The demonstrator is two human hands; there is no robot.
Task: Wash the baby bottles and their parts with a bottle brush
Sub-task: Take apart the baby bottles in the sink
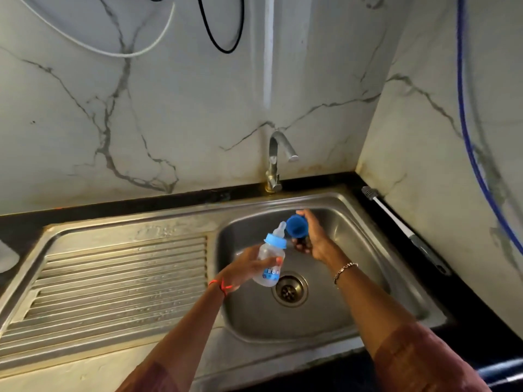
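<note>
Blue cap (pixel 295 226) is being gripped by the right hand (pixel 314 239) while the left hand (pixel 249 264) is clasping the bottle (pixel 270 254), both best kept over the sink (pixel 353 250), brush (pixel 396 219) lying within reach.

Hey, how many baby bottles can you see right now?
1. The baby bottle is in the left hand, above the sink near the drain. Others may lie outside the view.

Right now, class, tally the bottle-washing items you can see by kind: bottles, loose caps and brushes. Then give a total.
baby bottle: 1
blue cap: 1
bottle brush: 1
Total: 3
</note>
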